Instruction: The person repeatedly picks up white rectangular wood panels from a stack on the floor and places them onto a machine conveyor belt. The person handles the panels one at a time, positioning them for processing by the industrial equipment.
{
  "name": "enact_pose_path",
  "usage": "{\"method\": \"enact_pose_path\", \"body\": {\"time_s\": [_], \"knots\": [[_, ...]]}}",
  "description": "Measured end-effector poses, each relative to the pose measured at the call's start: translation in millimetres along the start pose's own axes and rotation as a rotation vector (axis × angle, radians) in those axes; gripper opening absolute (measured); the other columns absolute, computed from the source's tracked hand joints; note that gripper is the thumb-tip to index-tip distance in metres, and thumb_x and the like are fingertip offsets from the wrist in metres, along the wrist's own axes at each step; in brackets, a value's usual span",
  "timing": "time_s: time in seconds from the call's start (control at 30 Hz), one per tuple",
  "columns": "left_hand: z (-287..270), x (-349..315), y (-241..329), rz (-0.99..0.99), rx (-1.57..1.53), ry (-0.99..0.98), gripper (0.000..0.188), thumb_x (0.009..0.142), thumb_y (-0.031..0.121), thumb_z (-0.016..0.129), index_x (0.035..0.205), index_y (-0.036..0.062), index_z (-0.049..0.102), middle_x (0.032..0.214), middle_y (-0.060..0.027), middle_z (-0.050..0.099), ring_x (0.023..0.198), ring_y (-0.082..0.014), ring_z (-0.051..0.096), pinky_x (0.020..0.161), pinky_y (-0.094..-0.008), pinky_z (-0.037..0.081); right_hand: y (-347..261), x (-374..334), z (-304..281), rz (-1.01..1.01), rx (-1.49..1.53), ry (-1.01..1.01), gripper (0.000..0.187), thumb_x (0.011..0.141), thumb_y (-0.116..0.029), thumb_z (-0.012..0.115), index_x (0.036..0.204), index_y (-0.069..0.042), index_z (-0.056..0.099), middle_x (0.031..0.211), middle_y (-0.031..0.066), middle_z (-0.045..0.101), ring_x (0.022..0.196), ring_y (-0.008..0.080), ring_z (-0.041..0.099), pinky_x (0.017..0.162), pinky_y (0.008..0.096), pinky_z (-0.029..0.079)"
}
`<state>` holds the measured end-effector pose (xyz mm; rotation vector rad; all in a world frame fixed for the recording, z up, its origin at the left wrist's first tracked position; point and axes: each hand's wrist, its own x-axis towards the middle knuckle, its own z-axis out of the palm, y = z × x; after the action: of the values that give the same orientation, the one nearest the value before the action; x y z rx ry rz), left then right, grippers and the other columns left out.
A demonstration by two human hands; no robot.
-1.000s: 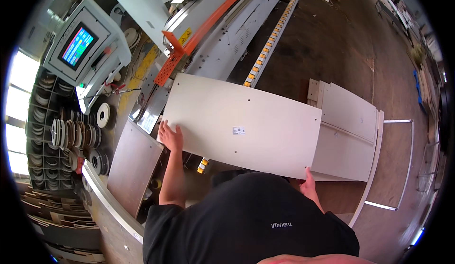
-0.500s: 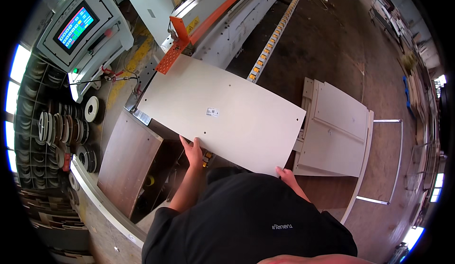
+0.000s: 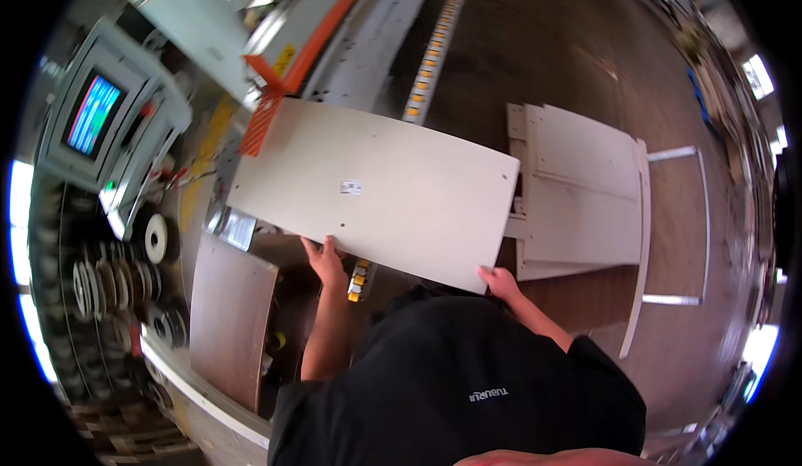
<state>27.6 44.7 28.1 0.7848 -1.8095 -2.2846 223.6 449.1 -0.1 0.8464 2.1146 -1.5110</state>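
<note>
A large white rectangular board [image 3: 401,190] lies level in front of me, with a small label and several dark holes on its top face. My left hand [image 3: 327,261] grips its near long edge, thumb on top and the other fingers mostly hidden underneath. At the near right corner my right hand [image 3: 496,283] holds the board, thumb above and fingers below. The board's far left corner reaches under an orange perforated guard [image 3: 261,123] on a long machine [image 3: 351,56].
A control panel with a lit screen [image 3: 94,115] stands at the left, above several rolls of edge banding [image 3: 117,289]. A brown cabinet [image 3: 230,315] is left of my arm. More white boards [image 3: 585,190] are stacked at the right. A roller rail [image 3: 430,56] runs away beyond the board.
My view has turned, so the scene appears rotated and shifted left. Both hands keep their hold on the board, whose far left corner stays by the orange guard.
</note>
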Motion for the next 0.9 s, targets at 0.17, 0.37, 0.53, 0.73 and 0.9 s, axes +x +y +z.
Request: {"method": "enact_pose_path", "body": {"time_s": [0.17,0.37,0.53,0.73,0.9], "knots": [[45.3,17.6,-5.2,-0.089,0.005,0.029,0.079,0.101,0.006,0.059,0.165,0.017,0.015,0.104,-0.0077,0.064,0.07,-0.013,0.057,0.054,-0.0287,0.049,-33.6,28.1,-28.4,0.013,0.05,0.004,0.059,0.095,-0.055,0.062,0.086,0.002,0.073,0.068,0.0086,0.069,0.06,0.0178,0.067,0.058,0.033,0.05],[108.6,27.9,19.4,-0.166,0.131,-0.034,0.076,0.102,0.011,0.058,0.165,0.0235,0.017,0.11,-0.0052,0.064,0.076,-0.0143,0.059,0.064,-0.0315,0.046,-59.3,56.6,-62.7,0.011,0.145,0.033,0.055,0.097,-0.053,0.063,0.09,0.002,0.071,0.076,0.0079,0.071,0.065,0.015,0.07,0.059,0.0302,0.051],[88.8,54.6,-19.8,-0.119,0.245,-0.072,0.045,0.101,0.015,0.058,0.144,0.0112,0.046,0.107,-0.0046,0.065,0.077,-0.013,0.061,0.064,-0.0296,0.047,-53.3,89.1,-75.6,-0.019,0.357,-0.099,0.045,0.101,-0.046,0.062,0.101,-0.001,0.066,0.094,0.0067,0.073,0.075,0.0137,0.071,0.066,0.0268,0.052],[193.3,-55.1,-36.9,-0.196,0.377,-0.466,0.016,0.099,0.021,0.066,0.096,0.0047,0.067,0.079,-0.0011,0.063,0.067,-0.0097,0.056,0.061,-0.0252,0.047,13.7,97.7,-132.9,0.054,0.417,-0.093,0.039,0.101,-0.04,0.062,0.114,-0.004,0.07,0.101,0.0069,0.076,0.081,0.0149,0.072,0.071,0.0295,0.054],[243.2,-106.9,-93.0,-0.25,0.877,-0.812,0.027,0.099,0.027,0.067,0.094,0.0006,0.067,0.076,-0.0042,0.066,0.063,-0.0105,0.06,0.058,-0.0266,0.049,128.1,111.3,-157.4,0.223,0.375,0.105,0.04,0.096,-0.038,0.067,0.11,-0.001,0.074,0.092,0.0103,0.076,0.076,0.0204,0.073,0.071,0.0348,0.056]]}}
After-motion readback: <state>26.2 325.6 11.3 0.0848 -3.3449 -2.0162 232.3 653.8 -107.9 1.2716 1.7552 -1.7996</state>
